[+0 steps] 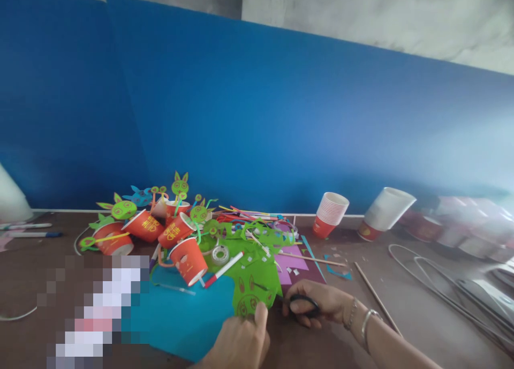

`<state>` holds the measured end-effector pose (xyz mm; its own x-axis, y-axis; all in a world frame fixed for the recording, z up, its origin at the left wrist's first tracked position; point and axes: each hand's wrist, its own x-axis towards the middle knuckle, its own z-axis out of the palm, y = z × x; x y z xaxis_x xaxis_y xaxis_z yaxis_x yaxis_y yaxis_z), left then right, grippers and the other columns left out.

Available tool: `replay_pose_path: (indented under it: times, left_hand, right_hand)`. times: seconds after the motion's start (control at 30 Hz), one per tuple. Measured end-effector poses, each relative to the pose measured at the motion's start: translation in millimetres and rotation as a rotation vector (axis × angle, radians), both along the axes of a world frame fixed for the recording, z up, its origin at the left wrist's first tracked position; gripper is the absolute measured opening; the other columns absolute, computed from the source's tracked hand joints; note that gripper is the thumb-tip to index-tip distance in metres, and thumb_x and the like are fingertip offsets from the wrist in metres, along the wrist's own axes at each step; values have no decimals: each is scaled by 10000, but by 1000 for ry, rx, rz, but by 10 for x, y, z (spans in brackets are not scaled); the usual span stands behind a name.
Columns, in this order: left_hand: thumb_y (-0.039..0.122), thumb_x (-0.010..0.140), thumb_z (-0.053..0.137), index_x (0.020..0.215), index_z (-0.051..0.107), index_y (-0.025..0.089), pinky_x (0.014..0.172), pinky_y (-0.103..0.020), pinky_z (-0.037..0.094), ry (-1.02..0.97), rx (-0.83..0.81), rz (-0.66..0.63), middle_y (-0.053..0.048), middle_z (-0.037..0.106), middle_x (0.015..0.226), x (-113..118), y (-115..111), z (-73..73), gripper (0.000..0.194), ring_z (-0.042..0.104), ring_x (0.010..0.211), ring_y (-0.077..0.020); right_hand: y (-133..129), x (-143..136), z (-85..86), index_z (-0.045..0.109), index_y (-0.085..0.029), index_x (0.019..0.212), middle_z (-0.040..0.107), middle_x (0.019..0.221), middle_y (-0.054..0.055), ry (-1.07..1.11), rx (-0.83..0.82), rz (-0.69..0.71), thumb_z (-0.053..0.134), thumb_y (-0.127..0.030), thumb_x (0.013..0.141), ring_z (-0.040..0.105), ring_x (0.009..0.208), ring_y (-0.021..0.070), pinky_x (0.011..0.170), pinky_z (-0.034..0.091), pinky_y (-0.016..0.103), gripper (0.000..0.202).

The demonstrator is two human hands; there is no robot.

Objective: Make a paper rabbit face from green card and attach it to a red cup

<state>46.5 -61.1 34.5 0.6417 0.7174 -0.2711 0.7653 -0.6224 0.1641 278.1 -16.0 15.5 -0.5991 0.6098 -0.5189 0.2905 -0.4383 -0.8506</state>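
My left hand (243,337) pinches the near edge of a green paper sheet (263,262), just below a bunny face (248,299) drawn on it in brown lines. To its right, my right hand (307,305) is wrapped round the black handle of a pair of scissors (304,303). The scissors' blades are mostly hidden, close to the sheet's right edge. Under and left of the green sheet lies a blue sheet (180,315). A red and white marker (224,270) and a tape roll (220,255) rest behind my left hand.
Orange paper cups (188,262) with green paper animal heads crowd the left centre. Stacked cups (330,213) stand at the back right. Purple paper (291,262), a wooden stick (377,296) and looped cables (441,283) lie rightward. A blue panel (261,112) rises behind the table.
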Motion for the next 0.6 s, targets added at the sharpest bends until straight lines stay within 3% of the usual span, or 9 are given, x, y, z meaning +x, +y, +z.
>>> replay_pose_path:
  times: [0.2, 0.4, 0.6]
  left_hand:
    - [90, 876, 372, 1308, 361, 42, 651, -296, 547, -13, -1, 11, -148, 724, 857, -11, -27, 58, 435, 705, 781, -252]
    - [75, 868, 358, 1317, 362, 44, 682, -362, 557, -13, -14, -24, -163, 712, 920, -9, -40, 43, 450, 697, 823, -279]
    - [86, 866, 386, 1270, 405, 53, 635, -304, 554, -74, 40, -9, -149, 719, 860, -38, -16, 6, 405, 704, 761, -255]
  right_hand:
    - [-7, 36, -8, 687, -82, 880, 571, 510, -29, 15, -9, 2, 730, -473, 667, 434, 344, 30, 303, 217, 126, 447]
    - [103, 10, -5, 690, -57, 870, 589, 507, -14, 96, -102, 54, 747, -512, 614, 454, 344, 43, 307, 254, 140, 526]
    - [118, -42, -36, 690, -38, 852, 522, 437, -48, 175, -74, 36, 757, -485, 619, 375, 323, 27, 329, 227, 156, 509]
